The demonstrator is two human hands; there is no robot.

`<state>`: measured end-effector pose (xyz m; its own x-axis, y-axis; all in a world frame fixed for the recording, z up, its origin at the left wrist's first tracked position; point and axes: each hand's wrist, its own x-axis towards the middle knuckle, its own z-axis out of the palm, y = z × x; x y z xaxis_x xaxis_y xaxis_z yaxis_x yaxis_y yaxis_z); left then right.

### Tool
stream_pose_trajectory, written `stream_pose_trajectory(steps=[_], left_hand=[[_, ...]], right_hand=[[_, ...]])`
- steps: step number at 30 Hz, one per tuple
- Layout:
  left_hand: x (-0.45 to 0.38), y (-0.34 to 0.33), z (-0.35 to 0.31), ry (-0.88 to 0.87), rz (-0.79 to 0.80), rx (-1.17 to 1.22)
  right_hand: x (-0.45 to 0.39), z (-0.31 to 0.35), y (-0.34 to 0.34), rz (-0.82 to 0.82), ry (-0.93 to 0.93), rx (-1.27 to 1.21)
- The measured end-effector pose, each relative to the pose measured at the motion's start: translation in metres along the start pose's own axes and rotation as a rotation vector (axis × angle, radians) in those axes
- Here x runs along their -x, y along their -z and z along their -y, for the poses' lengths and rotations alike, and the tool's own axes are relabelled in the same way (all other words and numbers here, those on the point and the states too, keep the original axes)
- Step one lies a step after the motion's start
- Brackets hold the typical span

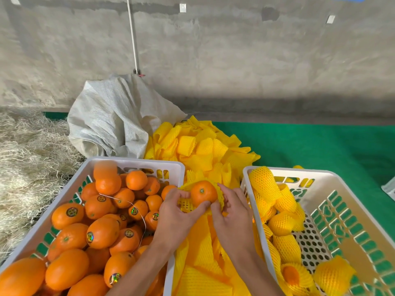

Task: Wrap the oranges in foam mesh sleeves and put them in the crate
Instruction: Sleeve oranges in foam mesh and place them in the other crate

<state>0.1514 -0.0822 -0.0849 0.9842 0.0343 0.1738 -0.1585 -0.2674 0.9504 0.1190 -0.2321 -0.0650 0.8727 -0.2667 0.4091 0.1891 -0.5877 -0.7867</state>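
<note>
Between the two crates I hold one orange point(202, 193) partly inside a yellow foam mesh sleeve point(186, 205). My left hand point(175, 216) grips the orange and the sleeve's left edge. My right hand point(232, 214) pinches the sleeve's right edge, stretching it over the fruit. The white crate on the left point(149, 162) is full of bare oranges point(102, 231), several with stickers. The white crate on the right point(333, 189) holds several oranges wrapped in sleeves point(284, 248) along its left side.
A heap of loose yellow sleeves point(201, 150) lies between and behind the crates on a green cloth point(320, 146). A grey woven sack point(111, 120) slumps against the concrete wall. Straw point(27, 159) covers the ground at left.
</note>
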Motion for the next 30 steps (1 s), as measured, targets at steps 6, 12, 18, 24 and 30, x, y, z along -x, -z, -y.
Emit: stream_pose_trajectory(steps=[6, 12, 18, 24, 30], left_hand=[[0.000, -0.003, 0.001, -0.022, -0.035, -0.123], [-0.002, 0.001, 0.007, 0.016, -0.058, 0.009], [-0.006, 0.001, -0.001, 0.119, 0.114, 0.580], [-0.001, -0.002, -0.001, -0.009, 0.243, 0.430], [-0.003, -0.001, 0.009, -0.157, 0.310, 0.191]], right_hand=[[0.006, 0.001, 0.001, 0.023, 0.266, 0.101], [0.001, 0.001, 0.002, 0.035, 0.280, -0.053], [-0.002, 0.000, 0.006, 0.105, -0.068, -0.329], [-0.009, -0.005, 0.008, 0.185, -0.170, -0.625], [-0.010, -0.012, 0.015, 0.143, -0.174, -0.521]])
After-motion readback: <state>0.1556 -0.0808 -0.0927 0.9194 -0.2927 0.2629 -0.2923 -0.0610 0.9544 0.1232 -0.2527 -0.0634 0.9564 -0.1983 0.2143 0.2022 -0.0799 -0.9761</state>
